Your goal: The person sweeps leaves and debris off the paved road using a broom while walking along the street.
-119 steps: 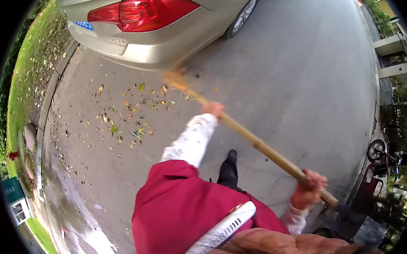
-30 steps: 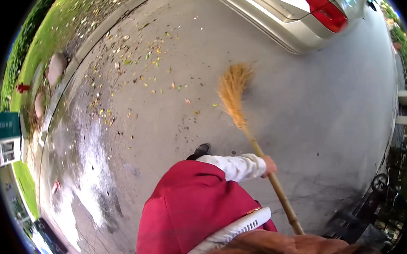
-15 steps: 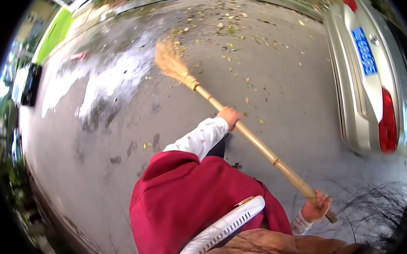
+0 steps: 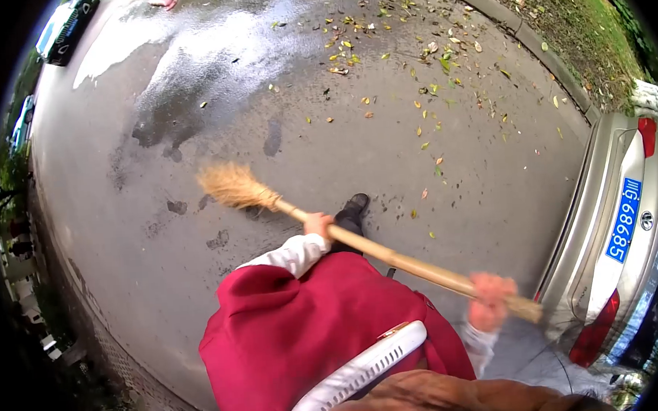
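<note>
A broom [image 4: 422, 270] with a pale wooden handle slants across the view, its straw head [image 4: 235, 186] at the left, over the grey pavement. My left hand [image 4: 318, 226] is closed round the handle a little behind the straw. Near the handle's rear end, my right hand [image 4: 491, 300] grips it, slightly blurred. Whether the straw touches the ground I cannot tell. Fallen leaves [image 4: 444, 64] lie scattered on the pavement beyond the broom, at the upper right.
A parked car [image 4: 581, 267] stands at the right, its rear with a blue plate facing me. A wet patch [image 4: 217, 55] shines at the upper left. A kerb [image 4: 544, 53] borders grass at the upper right. One shoe [image 4: 358, 202] shows ahead; a dark vehicle [image 4: 68, 29] is far left.
The view has turned left, so the car sits lower at the right. The straw head has swung left and closer to me. Both hands stay on the handle, which now lies flatter across the view.
</note>
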Motion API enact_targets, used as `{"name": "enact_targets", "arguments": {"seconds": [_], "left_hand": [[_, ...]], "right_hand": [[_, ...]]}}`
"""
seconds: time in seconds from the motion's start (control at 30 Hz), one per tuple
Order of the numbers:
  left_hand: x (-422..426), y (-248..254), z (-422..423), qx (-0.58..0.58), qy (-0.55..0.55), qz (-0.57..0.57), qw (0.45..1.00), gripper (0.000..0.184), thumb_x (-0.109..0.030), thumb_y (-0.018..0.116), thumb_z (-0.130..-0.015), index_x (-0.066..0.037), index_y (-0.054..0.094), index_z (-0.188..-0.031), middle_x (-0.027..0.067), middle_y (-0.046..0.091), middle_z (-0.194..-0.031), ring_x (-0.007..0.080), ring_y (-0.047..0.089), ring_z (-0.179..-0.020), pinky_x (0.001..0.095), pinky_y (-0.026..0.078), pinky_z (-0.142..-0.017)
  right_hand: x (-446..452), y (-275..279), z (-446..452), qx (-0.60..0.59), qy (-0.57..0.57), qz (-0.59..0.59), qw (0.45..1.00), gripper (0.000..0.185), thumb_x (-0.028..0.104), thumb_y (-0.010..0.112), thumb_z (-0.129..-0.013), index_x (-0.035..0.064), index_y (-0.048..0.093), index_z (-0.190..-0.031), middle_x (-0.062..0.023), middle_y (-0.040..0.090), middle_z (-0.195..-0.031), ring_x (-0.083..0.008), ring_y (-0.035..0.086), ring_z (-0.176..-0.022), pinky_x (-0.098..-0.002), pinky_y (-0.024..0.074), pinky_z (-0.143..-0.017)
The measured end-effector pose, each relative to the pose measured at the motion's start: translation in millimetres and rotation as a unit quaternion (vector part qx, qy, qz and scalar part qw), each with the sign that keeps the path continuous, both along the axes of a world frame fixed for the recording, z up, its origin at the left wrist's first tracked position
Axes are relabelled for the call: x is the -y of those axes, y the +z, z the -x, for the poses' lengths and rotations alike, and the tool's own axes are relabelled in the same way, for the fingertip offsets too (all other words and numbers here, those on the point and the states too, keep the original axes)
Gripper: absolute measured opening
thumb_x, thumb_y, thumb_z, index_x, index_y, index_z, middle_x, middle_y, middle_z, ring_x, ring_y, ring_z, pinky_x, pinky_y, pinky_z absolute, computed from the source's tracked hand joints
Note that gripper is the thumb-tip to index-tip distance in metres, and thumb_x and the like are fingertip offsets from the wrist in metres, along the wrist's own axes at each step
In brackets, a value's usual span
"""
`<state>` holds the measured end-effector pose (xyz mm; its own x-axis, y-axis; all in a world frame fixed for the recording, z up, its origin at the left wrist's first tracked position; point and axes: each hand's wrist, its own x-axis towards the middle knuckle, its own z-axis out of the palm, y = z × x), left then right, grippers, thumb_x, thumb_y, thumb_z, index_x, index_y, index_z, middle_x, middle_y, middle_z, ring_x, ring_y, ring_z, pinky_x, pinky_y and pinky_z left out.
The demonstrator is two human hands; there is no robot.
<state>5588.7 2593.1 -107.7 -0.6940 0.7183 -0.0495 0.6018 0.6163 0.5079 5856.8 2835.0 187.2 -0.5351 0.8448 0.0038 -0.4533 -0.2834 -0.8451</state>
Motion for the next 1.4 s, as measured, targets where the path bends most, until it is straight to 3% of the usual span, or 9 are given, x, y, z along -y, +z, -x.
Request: {"name": "enact_targets", "arguments": {"seconds": [0.13, 0.2, 0.33, 0.57, 0.67, 0.8, 1.0, 1.2, 1.4], "left_hand": [[-208.3, 37.5, -52.2, 0.047, -0.224, -0.15, 0.962, 0.029, -0.014, 0.071, -0.044, -0.018, 0.056, -0.068, 0.0023, 0.051, -0.069, 0.0274, 0.052, -0.072, 0.0497, 0.04, -0.083], [-309.4, 38.6, -59.2, 0.016, -0.29, -0.247, 0.925, 0.024, -0.014, 0.068, -0.052, -0.016, 0.056, -0.073, 0.0036, 0.051, -0.07, 0.0282, 0.052, -0.073, 0.0524, 0.036, -0.093], [-432.6, 80.2, -7.9, -0.07, -0.385, -0.203, 0.898, 0.016, -0.016, 0.066, -0.056, -0.016, 0.057, -0.069, 0.0005, 0.057, -0.072, 0.0229, 0.055, -0.08, 0.0363, 0.043, -0.078], [-304.8, 137.9, 38.2, -0.097, -0.207, -0.13, 0.965, 0.017, -0.012, 0.066, -0.056, -0.015, 0.055, -0.071, -0.0002, 0.055, -0.072, 0.0214, 0.054, -0.082, 0.0371, 0.041, -0.082], [-179.8, 125.8, 51.5, -0.076, -0.065, -0.095, 0.99, 0.023, -0.011, 0.066, -0.053, -0.014, 0.054, -0.072, 0.0017, 0.053, -0.073, 0.0227, 0.053, -0.082, 0.0392, 0.04, -0.084], [-4.5, 87.5, 40.6, -0.136, 0.173, -0.04, 0.975, 0.028, -0.014, 0.068, -0.045, -0.014, 0.052, -0.068, 0.0042, 0.053, -0.068, 0.0268, 0.054, -0.071, 0.0403, 0.041, -0.063], [202.9, -18.5, -52.7, -0.125, 0.478, 0.105, 0.863, 0.012, -0.017, 0.065, -0.057, -0.015, 0.057, -0.065, 0.0064, 0.057, -0.069, 0.0304, 0.056, -0.073, 0.0423, 0.042, -0.061], [77.7, -46.1, 11.4, -0.102, 0.524, -0.03, 0.845, 0.01, -0.019, 0.062, -0.06, -0.012, 0.056, -0.064, 0.0077, 0.056, -0.068, 0.0309, 0.055, -0.071, 0.0428, 0.043, -0.061], [-145.4, 27.3, 198.7, 0.004, 0.202, -0.191, 0.961, 0.023, -0.023, 0.074, -0.056, -0.015, 0.056, -0.067, 0.0048, 0.053, -0.079, 0.0288, 0.052, -0.083, 0.0545, 0.038, -0.085]], "right_hand": [[-25.0, 101.3, -81.7, 0.248, -0.197, -0.232, 0.92, 0.018, 0.023, 0.049, -0.085, 0.013, 0.037, -0.077, 0.0004, 0.04, -0.062, -0.0133, 0.041, -0.063, -0.0341, 0.0342, -0.069], [-9.9, 140.1, -68.7, 0.096, -0.153, -0.242, 0.953, 0.026, 0.018, 0.048, -0.086, 0.0157, 0.032, -0.066, 0.0047, 0.031, -0.056, -0.0077, 0.033, -0.058, -0.0286, 0.0282, -0.068], [-15.7, 116.5, -64.2, 0.195, -0.25, -0.322, 0.892, 0.025, 0.017, 0.05, -0.083, 0.0152, 0.033, -0.064, 0.0041, 0.032, -0.058, -0.0096, 0.034, -0.06, -0.0306, 0.0292, -0.075], [-88.1, 71.6, -120.8, 0.139, -0.202, -0.283, 0.927, 0.024, 0.018, 0.05, -0.082, 0.0125, 0.035, -0.065, 0.0005, 0.032, -0.059, -0.0122, 0.036, -0.059, -0.0337, 0.0321, -0.077], [-107.0, 69.4, -44.0, -0.074, -0.026, -0.074, 0.994, 0.026, 0.015, 0.056, -0.079, 0.0134, 0.035, -0.063, 0.0018, 0.034, -0.055, -0.011, 0.035, -0.054, -0.0318, 0.032, -0.066], [-94.3, 38.4, 113.4, -0.05, 0.201, -0.01, 0.978, 0.019, 0.012, 0.054, -0.075, 0.0122, 0.037, -0.067, 0.002, 0.037, -0.052, -0.0105, 0.034, -0.048, -0.0306, 0.031, -0.057], [33.2, -9.5, 299.6, -0.029, 0.595, 0.056, 0.801, 0.015, 0.003, 0.057, -0.073, 0.0087, 0.045, -0.068, -0.0035, 0.049, -0.06, -0.0191, 0.052, -0.065, -0.0411, 0.0407, -0.082], [-24.7, -10.2, 416.9, -0.018, 0.599, 0.008, 0.801, 0.016, 0.005, 0.054, -0.073, 0.0107, 0.041, -0.065, -0.0013, 0.047, -0.057, -0.0168, 0.049, -0.055, -0.0404, 0.0418, -0.073], [-189.0, 90.1, 341.3, -0.022, 0.325, -0.124, 0.937, 0.027, 0.017, 0.058, -0.083, 0.0155, 0.038, -0.065, 0.0045, 0.039, -0.05, -0.009, 0.038, -0.047, -0.029, 0.0301, -0.058]]}}
